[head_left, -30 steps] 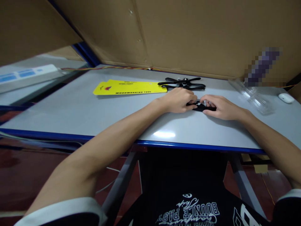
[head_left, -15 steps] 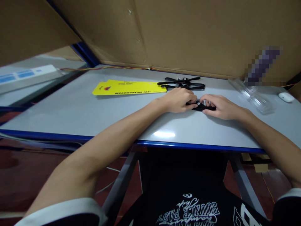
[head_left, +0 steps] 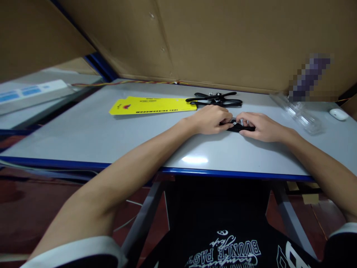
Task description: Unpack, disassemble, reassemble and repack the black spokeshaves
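Observation:
A black spokeshave (head_left: 237, 126) with a small bright metal part lies low over the table, between my hands. My left hand (head_left: 213, 119) is closed round its left end, the thumb along the near side. At the other end, my right hand (head_left: 258, 127) grips the handle, thumb in front and fingers curled behind; its index finger bends near the metal part. Much of both handles is hidden by my fingers. Behind my left hand, more black spokeshaves (head_left: 216, 99) lie piled together, partly over the yellow cards (head_left: 156, 105) printed "WOODWORKING TOOL".
Clear plastic packaging (head_left: 304, 117) lies at the right, with a white computer mouse (head_left: 338, 114) beyond it. A pixelated patch stands behind the packaging. Cardboard walls (head_left: 223, 44) rise behind the grey table (head_left: 78, 130). At the far left sits a white box-like strip (head_left: 33, 95) with blue labels.
Both hands stay on the spokeshave with almost the same grip. The whole view has shifted very slightly; nothing else visibly moved.

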Action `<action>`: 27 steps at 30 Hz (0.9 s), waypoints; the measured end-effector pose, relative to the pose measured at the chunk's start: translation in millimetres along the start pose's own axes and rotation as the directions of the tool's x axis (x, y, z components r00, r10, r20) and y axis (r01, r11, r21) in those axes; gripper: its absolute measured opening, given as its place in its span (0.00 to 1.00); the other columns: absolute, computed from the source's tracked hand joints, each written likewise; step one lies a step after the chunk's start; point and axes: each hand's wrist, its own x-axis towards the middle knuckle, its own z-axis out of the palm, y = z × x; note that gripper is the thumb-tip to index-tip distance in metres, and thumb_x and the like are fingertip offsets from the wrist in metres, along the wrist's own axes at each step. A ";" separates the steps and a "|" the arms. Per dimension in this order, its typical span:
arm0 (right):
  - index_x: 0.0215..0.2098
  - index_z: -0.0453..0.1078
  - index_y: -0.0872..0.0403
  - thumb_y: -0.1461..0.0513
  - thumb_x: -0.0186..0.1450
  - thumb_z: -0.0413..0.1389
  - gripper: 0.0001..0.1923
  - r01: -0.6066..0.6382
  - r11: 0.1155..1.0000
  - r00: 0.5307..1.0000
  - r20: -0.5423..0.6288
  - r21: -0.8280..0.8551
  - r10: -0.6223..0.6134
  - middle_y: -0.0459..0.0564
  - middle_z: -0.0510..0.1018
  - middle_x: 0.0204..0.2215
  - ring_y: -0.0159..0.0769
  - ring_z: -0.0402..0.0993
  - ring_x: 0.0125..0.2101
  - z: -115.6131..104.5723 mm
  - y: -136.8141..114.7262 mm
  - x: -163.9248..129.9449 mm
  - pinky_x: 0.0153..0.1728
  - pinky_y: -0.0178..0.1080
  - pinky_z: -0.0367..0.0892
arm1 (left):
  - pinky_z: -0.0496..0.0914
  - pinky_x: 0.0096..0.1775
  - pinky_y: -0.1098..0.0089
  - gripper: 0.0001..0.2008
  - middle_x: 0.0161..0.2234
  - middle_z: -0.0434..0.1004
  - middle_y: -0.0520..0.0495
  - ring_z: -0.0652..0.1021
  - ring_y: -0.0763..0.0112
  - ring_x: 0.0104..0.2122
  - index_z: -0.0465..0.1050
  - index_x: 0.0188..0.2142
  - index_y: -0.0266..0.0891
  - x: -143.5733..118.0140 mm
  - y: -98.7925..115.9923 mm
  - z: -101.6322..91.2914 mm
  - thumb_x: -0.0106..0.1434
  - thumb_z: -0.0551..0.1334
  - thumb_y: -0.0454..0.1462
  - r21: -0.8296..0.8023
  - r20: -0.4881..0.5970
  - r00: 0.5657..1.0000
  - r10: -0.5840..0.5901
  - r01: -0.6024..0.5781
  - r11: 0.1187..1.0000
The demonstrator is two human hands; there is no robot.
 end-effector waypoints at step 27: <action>0.44 0.67 0.49 0.54 0.69 0.57 0.10 0.016 0.999 0.999 0.049 0.034 -0.017 0.47 0.70 0.34 0.40 0.66 0.34 -2.9 3.0 1.7 0.38 0.42 0.59 | 0.57 0.31 0.65 0.19 0.24 0.79 0.44 0.75 0.64 0.25 0.78 0.27 0.38 2.6 -9.6 1.2 0.72 0.62 0.44 -0.007 0.001 0.999 -0.053 0.053 0.999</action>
